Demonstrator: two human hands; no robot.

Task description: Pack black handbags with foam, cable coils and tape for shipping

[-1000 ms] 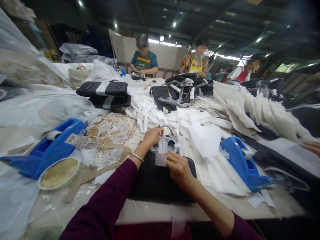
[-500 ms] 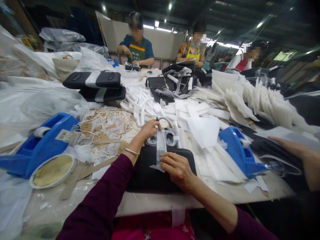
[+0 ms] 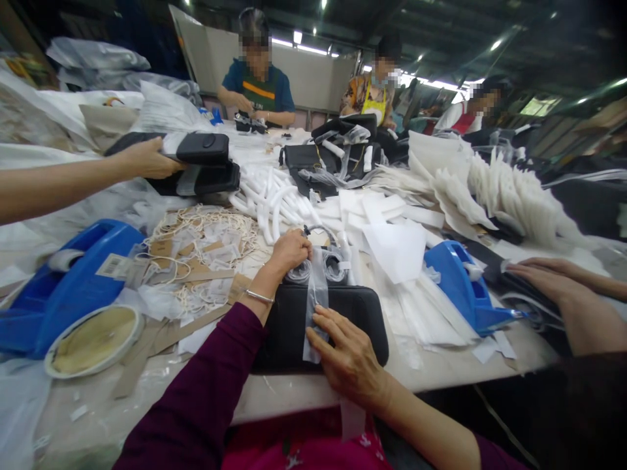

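Worktable foreground: two blue dispensers, right hand on one black bag

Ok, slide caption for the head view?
Right hand on a translucent strip over a black case, left hand beside coils.

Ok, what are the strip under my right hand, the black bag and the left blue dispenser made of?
Strip: thin, faintly shiny plastic, probably tape; milky but see-through over the black. Black bag: leather or imitation, I can't tell; smooth, softly sheened surface. Blue dispenser: likely hard, smooth plastic, given its even colour and moulded shape.
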